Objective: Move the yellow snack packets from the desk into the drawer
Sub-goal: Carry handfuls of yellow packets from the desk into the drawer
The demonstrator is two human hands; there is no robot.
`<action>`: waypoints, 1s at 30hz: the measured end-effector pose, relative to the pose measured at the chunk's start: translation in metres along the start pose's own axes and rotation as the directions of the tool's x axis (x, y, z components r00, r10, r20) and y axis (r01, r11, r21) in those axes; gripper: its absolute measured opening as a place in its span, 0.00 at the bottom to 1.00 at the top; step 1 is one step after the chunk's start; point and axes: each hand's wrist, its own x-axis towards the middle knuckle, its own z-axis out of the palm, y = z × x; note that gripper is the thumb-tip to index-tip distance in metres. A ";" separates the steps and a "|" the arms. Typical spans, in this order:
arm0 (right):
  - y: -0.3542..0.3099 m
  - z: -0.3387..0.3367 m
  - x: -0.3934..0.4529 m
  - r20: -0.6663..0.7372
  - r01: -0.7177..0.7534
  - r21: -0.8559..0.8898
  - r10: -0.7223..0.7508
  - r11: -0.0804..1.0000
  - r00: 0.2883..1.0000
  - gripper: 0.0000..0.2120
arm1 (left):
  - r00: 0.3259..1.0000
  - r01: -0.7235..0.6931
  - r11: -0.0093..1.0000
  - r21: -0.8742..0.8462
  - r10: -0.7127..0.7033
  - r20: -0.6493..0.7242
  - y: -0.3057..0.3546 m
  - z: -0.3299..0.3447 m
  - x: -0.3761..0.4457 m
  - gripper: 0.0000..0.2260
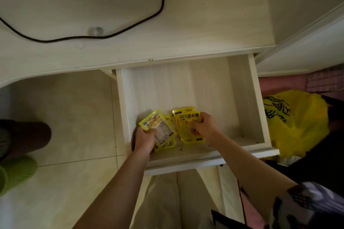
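Below the pale wood-grain desk top [186, 29], the white wooden drawer [256, 98] stands pulled fully out, giving both arms room to reach down to its floor near the front wall. Left hand [144, 138] curls round the lower edge of a tilted yellow foil snack packet [158, 125] over others lying flat; right hand [203, 126] grips the side of a second yellow packet stack [186, 126], probably squaring the two piles side by side. No packets show on the desk, so the transfer looks nearly finished.
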 end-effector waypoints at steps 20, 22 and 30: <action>-0.022 -0.054 -0.099 0.066 0.244 -0.422 -0.239 0.873 0.969 0.20 | 0.967 -0.250 0.956 0.153 0.253 -0.001 0.026 -0.052 -0.097 0.14; -0.028 -0.051 -0.114 0.102 0.333 -0.487 -0.325 0.808 0.940 0.20 | 0.946 -0.309 0.935 0.176 0.321 -0.047 0.019 -0.061 -0.113 0.14; -0.054 0.000 -0.168 0.307 0.574 -0.670 -0.529 0.471 0.791 0.17 | 0.851 -0.407 0.867 0.286 0.474 -0.227 -0.033 -0.104 -0.163 0.13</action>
